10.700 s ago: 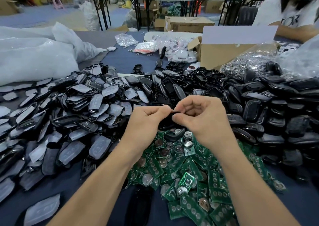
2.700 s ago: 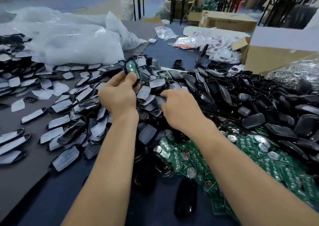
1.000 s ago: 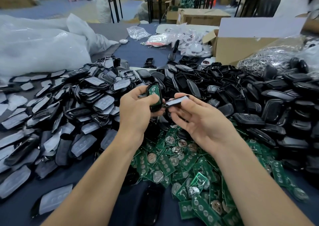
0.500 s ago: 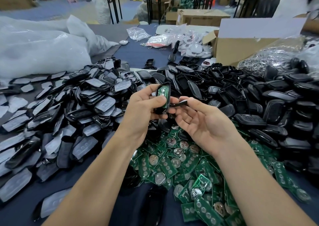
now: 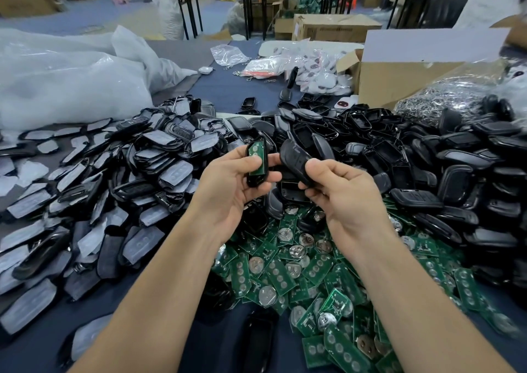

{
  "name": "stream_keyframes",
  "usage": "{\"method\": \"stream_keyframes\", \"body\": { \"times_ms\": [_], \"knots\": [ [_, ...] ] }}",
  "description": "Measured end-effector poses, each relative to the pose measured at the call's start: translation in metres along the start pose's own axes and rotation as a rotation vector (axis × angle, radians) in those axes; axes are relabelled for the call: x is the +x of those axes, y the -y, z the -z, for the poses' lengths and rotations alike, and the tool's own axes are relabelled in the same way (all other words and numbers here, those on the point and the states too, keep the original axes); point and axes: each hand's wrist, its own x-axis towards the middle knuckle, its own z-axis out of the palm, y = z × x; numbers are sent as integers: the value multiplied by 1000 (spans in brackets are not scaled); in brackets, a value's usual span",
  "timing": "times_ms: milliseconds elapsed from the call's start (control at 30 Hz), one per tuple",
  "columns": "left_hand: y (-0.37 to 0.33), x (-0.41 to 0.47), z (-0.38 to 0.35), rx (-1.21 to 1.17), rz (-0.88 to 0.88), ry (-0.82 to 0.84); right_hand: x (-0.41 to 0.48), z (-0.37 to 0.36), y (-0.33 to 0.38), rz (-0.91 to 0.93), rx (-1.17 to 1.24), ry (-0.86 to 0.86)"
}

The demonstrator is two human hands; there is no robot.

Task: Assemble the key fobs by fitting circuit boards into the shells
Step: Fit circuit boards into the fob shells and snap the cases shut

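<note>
A green board [image 5: 255,160] sits in a black shell [image 5: 257,165] gripped by the left hand [image 5: 232,186] — just beside it, the right hand [image 5: 339,194] pinches a dark cover [image 5: 295,160]. Both are held above the loose boards [image 5: 299,270], with shell heaps [image 5: 427,156] around them.

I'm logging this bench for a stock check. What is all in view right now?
shell with board: one, black with green inside, held centre-left
cover shell: one, black, held centre-right
circuit boards: heap, green, near centre
film-covered shells: heap, black and grey, left
bare shells: heap, black, right
plastic bags: a few, white, far left
open cardboard box: one, brown, far right
left hand: one, grips shell with board
right hand: one, pinches cover shell
</note>
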Motion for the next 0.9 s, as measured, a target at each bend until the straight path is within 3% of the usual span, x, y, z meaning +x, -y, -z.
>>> {"method": "stream_keyframes", "body": {
  "times_ms": [133,567,767,900],
  "knots": [
    [4,2,0,49,30,35,2,-1,-2,-48,81,-48],
    [7,2,-5,68,1,-10,4,2,-6,67,-72,1],
    [2,3,2,101,-55,-7,8,24,-1,517,-673,-144],
    [2,2,5,211,-138,38,8,27,-2,567,-800,-100]
  ]
}}
